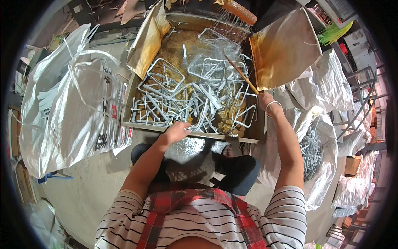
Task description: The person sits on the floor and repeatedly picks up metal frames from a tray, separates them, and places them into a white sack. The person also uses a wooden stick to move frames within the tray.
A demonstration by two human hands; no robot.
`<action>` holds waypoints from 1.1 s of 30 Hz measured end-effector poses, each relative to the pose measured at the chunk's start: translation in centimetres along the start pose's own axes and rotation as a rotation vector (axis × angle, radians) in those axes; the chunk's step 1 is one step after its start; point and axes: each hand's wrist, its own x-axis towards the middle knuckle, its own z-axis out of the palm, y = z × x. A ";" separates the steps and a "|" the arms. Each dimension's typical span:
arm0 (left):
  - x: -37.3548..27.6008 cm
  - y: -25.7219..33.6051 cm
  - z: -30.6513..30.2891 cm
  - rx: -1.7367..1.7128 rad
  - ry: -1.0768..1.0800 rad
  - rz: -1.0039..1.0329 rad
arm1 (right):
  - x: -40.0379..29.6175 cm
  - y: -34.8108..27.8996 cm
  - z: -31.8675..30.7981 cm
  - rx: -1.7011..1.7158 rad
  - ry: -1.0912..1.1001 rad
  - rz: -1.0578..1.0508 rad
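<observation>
A shallow tray [192,132] stands before me with a tangle of pale plastic or coated pieces and square loop frames [166,74] in it. Water pours down near its back right corner. My right hand [268,101], at the tray's right side, is closed around the end of a thin wooden stick [241,74], whose far end reaches over the wet pieces. My left hand [178,131] rests at the tray's front rim beside the nearest pieces; its fingers are partly bent, and whether they grip anything is not plain.
A large white woven sack [77,102] stands at the left. Stained sheets [286,49] rise at the tray's back corners. On the right is an open sack [326,140] holding grey pieces [311,152]. An orange pipe-like roll [239,12] is above the tray's back.
</observation>
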 end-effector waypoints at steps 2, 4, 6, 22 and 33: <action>-0.7 1.0 -0.5 0.065 0.009 0.015 | -0.5 2.0 1.1 -0.081 -0.056 0.026; -1.0 1.5 -0.4 0.149 -0.005 0.001 | -1.4 6.3 3.4 -0.175 -0.039 -0.143; -1.8 1.6 -0.6 0.173 -0.013 -0.017 | -3.9 6.9 4.1 -0.232 -0.032 -0.288; -1.7 2.8 0.3 0.336 -0.026 0.015 | -29.4 7.2 -11.4 -0.463 -0.111 0.192; -1.9 1.9 0.9 0.338 -0.024 0.052 | -59.1 27.4 -13.5 -0.720 0.806 0.481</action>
